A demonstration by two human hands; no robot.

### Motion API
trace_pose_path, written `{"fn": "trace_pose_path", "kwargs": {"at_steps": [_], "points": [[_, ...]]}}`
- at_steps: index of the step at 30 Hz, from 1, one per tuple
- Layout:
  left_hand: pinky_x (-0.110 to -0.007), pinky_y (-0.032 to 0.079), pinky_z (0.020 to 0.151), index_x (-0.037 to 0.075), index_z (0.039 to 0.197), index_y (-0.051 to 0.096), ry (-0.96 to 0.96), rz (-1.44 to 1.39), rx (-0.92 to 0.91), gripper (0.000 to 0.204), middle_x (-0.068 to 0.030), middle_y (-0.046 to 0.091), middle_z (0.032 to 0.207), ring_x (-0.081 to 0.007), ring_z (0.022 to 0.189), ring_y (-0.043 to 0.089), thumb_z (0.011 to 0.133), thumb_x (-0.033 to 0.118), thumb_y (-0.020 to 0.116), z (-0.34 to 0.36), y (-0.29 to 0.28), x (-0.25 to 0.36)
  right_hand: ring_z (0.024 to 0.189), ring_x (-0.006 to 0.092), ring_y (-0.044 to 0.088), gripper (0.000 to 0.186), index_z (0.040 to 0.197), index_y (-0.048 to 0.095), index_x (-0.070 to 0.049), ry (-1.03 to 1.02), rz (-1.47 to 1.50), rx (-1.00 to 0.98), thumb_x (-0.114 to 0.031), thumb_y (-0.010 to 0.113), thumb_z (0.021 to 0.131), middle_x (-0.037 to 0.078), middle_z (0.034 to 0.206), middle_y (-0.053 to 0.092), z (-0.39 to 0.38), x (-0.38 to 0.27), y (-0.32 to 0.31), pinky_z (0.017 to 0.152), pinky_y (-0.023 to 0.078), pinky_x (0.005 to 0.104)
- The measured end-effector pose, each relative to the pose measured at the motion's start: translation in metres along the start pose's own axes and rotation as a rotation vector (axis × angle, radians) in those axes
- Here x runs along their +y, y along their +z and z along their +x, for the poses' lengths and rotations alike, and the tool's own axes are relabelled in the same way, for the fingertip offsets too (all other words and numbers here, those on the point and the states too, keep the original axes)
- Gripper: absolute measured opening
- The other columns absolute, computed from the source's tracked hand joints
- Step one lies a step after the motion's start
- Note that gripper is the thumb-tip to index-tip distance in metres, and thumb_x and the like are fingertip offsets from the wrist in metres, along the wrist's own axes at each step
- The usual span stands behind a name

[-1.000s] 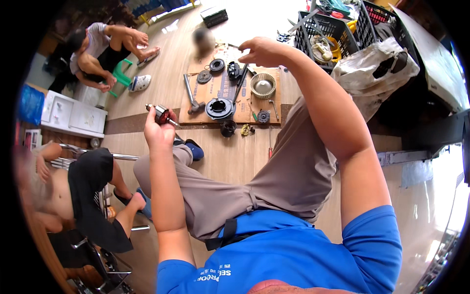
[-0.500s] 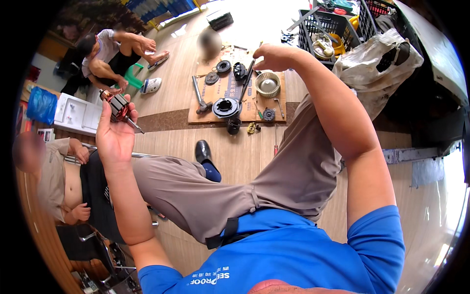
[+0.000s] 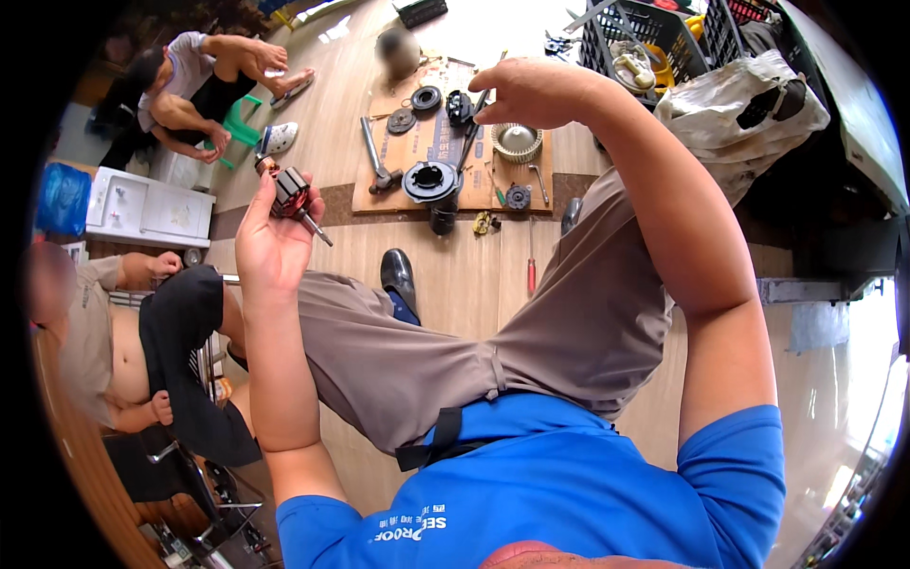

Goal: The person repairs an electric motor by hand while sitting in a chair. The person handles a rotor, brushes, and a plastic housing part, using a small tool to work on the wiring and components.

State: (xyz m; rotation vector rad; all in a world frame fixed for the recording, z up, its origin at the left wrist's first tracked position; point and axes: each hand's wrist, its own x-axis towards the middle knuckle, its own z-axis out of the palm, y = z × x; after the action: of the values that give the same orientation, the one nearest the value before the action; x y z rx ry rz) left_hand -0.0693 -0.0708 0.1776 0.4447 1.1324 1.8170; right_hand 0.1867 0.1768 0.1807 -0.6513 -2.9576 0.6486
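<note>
While your left hand [image 3: 275, 251] curls around the motor core [image 3: 291, 193], left of frame centre (shaft [image 3: 318, 229] poking free), a light grip should suffice; your right hand [image 3: 531, 88], upper centre, hangs half open, seemingly empty.

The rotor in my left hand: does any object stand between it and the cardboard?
Nothing visible stands between the rotor in the left hand and the cardboard, only floor. A hammer lies at the cardboard's left side.

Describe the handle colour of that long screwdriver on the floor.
The slim handle is red (head view).
</note>
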Motion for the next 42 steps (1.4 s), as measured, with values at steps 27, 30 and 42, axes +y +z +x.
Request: {"fn": "trace_pose_path", "kwargs": {"at_steps": [27, 30, 42], "points": [[-0.045, 0.051, 0.087, 0.0, 0.114, 0.055, 0.028, -0.246, -0.066, 0.029, -0.0245, 0.059, 0.113, -0.0338, 0.099, 0.06, 0.097, 0.023, 0.054, 0.016, 0.02, -0.019, 0.104, 0.0334, 0.062, 0.048, 0.125, 0.057, -0.001, -0.034, 0.022, -0.125, -0.03, 0.065, 0.089, 0.02, 0.104, 0.067, 0.034, -0.002, 0.037, 0.09, 0.047, 0.0399], [-0.045, 0.051, 0.088, 0.003, 0.118, 0.054, -0.018, -0.286, -0.004, 0.028, -0.0266, 0.055, 0.117, -0.0358, 0.102, 0.057, 0.097, 0.022, 0.053, 0.025, -0.004, -0.022, 0.104, 0.0349, 0.061, 0.047, 0.124, 0.058, -0.001, 0.027, -0.055, -0.192, -0.029, 0.065, 0.088, 0.022, 0.107, 0.065, 0.035, 0.03, 0.041, 0.091, 0.047, 0.0404], [-0.045, 0.052, 0.084, -0.002, 0.115, 0.053, -0.024, -0.263, 0.013, 0.031, -0.0247, 0.06, 0.111, -0.034, 0.096, 0.061, 0.097, 0.024, 0.055, 0.031, 0.014, -0.023, 0.098, 0.0361, 0.063, 0.046, 0.124, 0.058, -0.002, -0.037, -0.081, -0.129, -0.031, 0.065, 0.088, 0.02, 0.097, 0.068, 0.03, -0.007, 0.024, 0.085, 0.049, 0.0426]]}}
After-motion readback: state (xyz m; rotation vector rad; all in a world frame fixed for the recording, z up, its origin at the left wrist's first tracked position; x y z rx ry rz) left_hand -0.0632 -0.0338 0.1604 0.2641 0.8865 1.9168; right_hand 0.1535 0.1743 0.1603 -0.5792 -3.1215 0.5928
